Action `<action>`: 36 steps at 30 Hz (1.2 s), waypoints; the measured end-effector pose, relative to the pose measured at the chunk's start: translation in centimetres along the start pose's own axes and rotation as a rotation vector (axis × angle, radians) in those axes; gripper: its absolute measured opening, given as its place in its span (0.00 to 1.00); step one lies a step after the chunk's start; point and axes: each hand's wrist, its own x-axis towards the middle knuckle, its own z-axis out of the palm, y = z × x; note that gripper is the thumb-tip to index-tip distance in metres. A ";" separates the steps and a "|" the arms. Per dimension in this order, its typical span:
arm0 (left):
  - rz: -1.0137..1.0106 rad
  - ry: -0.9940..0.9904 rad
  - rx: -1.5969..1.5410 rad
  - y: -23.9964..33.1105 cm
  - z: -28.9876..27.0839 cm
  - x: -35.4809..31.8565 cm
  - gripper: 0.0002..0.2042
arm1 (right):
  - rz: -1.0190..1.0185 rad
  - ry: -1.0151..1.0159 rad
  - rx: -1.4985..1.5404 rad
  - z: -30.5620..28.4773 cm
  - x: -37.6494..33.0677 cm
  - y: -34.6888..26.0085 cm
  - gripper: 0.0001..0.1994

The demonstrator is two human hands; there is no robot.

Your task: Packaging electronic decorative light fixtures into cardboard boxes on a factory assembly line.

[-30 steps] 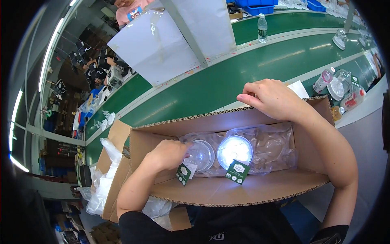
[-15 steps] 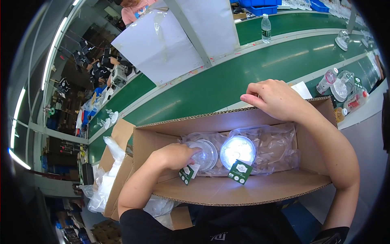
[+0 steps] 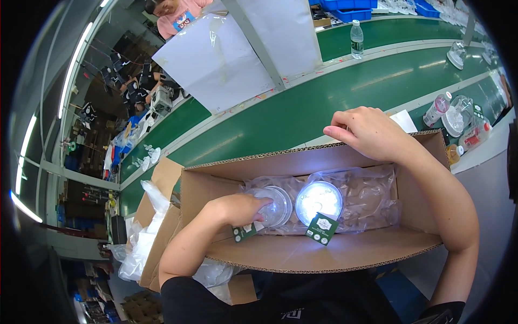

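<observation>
Inside a long open cardboard box, my left hand grips the left edge of a clear round lamp. Its thumb lies on top of the lamp and the other fingers are mostly hidden. A green tag hangs beside that hand. Just right of it, a second round lamp glows bright white, with its own green tag toward me. My right hand hovers over the box's far right rim, fingers loosely bent, thumb apart, holding nothing.
Crumpled clear plastic wrap lines the box. Beyond runs a green conveyor belt with a water bottle past it. Several bottles and clear domes stand at right. A white panel partly hides another person.
My left thumb has shifted slightly on the clear lamp, and the tag beside it has turned and slid a little left. My right hand keeps its pose; the whole view has shifted slightly.
</observation>
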 end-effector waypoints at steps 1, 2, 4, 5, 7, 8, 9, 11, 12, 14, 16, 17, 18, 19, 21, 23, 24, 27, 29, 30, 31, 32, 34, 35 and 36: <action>-0.007 -0.015 0.009 0.1 -0.2 0.0 0.31 | 0.001 0.004 -0.005 0.1 0.0 0.0 0.22; -0.015 -0.029 0.019 0.2 -0.4 0.1 0.31 | -0.001 0.006 -0.003 0.0 0.1 0.0 0.22; -0.020 -0.036 0.011 0.1 -0.2 0.0 0.30 | 0.014 -0.012 0.005 -0.2 0.3 -0.4 0.22; -0.017 -0.044 0.002 0.0 -0.1 0.0 0.30 | 0.003 -0.006 0.011 -0.3 0.1 -0.3 0.22; 0.007 -0.042 0.046 -0.6 0.5 0.6 0.30 | -0.024 0.027 0.019 -0.2 -0.1 0.0 0.22; 0.053 -0.046 0.086 -0.8 0.8 0.7 0.31 | -0.041 0.036 0.023 -0.2 -0.1 -0.1 0.21; 0.027 -0.037 0.093 -0.8 0.9 1.0 0.31 | -0.063 0.052 0.032 -0.3 -0.2 -0.1 0.21; 0.041 -0.058 0.034 -0.8 1.1 0.9 0.32 | -0.039 0.064 0.025 -0.3 -0.2 -0.3 0.20; 0.021 -0.042 0.033 -0.6 1.2 1.0 0.32 | -0.062 0.074 0.025 -0.4 -0.4 -0.3 0.20; 0.054 -0.019 0.030 -0.3 1.3 1.0 0.33 | -0.025 0.060 0.050 -0.4 -0.5 -0.4 0.20; 0.023 -0.027 0.029 0.4 0.7 0.8 0.33 | -0.032 0.073 0.055 -0.4 -0.6 -0.3 0.19; 0.004 -0.046 0.024 0.6 0.5 0.7 0.34 | -0.025 0.077 0.061 -0.4 -0.6 -0.4 0.19; 0.000 -0.040 0.027 0.6 0.5 0.7 0.34 | -0.021 0.083 0.058 -0.4 -0.6 -0.6 0.18; 0.005 -0.047 0.028 0.5 0.6 0.7 0.34 | -0.024 0.088 0.057 -0.5 -0.6 -0.6 0.18; 0.010 -0.052 0.031 0.2 0.8 0.7 0.35 | -0.025 0.081 0.071 -0.5 -0.5 -0.7 0.18; 0.027 -0.065 0.054 0.0 1.0 0.6 0.35 | -0.027 0.079 0.065 -0.6 -0.5 -0.9 0.18; 0.030 -0.065 0.056 0.1 0.8 0.7 0.35 | -0.024 0.072 0.059 -0.6 -0.5 -0.9 0.18; -0.009 -0.105 0.031 0.3 0.5 0.7 0.35 | -0.033 0.092 0.051 -0.4 -0.5 -0.7 0.18; 0.035 -0.061 0.055 -0.1 0.9 0.8 0.34 | -0.034 0.089 0.050 -0.4 -0.5 -0.7 0.18; 0.034 -0.060 0.055 0.2 0.7 0.7 0.34 | -0.031 0.087 0.054 -0.4 -0.6 -0.7 0.19; 0.020 -0.068 0.062 0.6 0.3 0.6 0.34 | -0.032 0.087 0.053 -0.4 -0.6 -0.7 0.19; 0.007 -0.077 0.069 0.8 0.2 0.5 0.34 | -0.029 0.087 0.051 -0.4 -0.6 -0.7 0.19; 0.009 -0.056 0.071 0.5 0.5 0.6 0.34 | -0.024 0.088 0.049 -0.4 -0.7 -0.7 0.19; 0.011 -0.035 0.073 0.4 0.6 0.6 0.34 | -0.031 0.089 0.052 -0.4 -0.7 -0.7 0.19; 0.011 -0.036 0.073 0.4 0.6 0.6 0.34 | -0.038 0.091 0.054 -0.4 -0.6 -0.7 0.19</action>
